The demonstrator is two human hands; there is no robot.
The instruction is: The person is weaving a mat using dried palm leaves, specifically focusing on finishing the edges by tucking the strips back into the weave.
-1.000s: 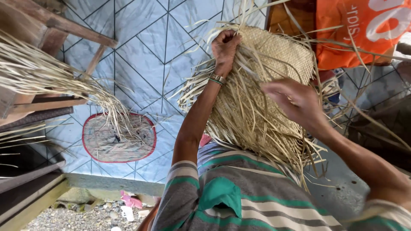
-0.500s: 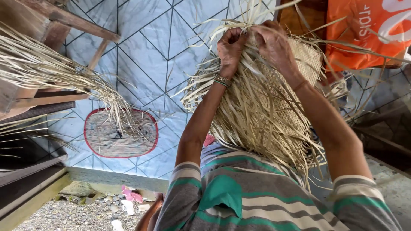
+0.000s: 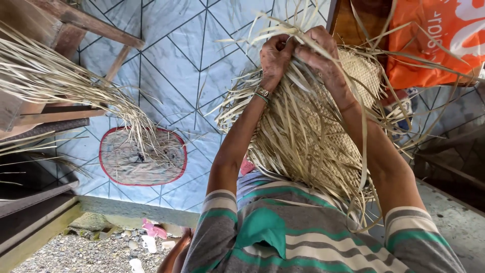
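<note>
Both hands up top now, grip closed on the loose strands at the upper edge of the woven mat (image 3: 323,131). Left hand (image 3: 275,55) pinching a few strips, bracelet on the wrist; right hand (image 3: 318,50) pressed right beside it, fingers curled over the same bunch. A sec ago: right hand out wide and low, well apart from the mat; half a sec ago already closing in; now touching the left at the top. Means two-handed work on the strand ends, no longer just a one-handed hold.

Mat hanging in front of the chest, w/ the top at the hands and the bottom fringe spilling onto the striped shirt (image 3: 283,237). Tight flat plaiting in the middle, pale tan, dry-looking; edges all unwoven, long thin ribbon-like strips sticking out every way, some kinked, some curling.

Off left: bundle of dry strips (image 3: 65,86), same straw colour, draped over a rough wooden frame (image 3: 76,25), ends fanning down. Under it a round mat w/ a red rim (image 3: 141,156) lying on the pale blue floor sheet (image 3: 177,60), glossy, marbled, black diamond lines. Orange cloth (image 3: 434,40) upper right, soft & creased. Gravel (image 3: 86,253) along the bottom left, coarse & grey.
</note>
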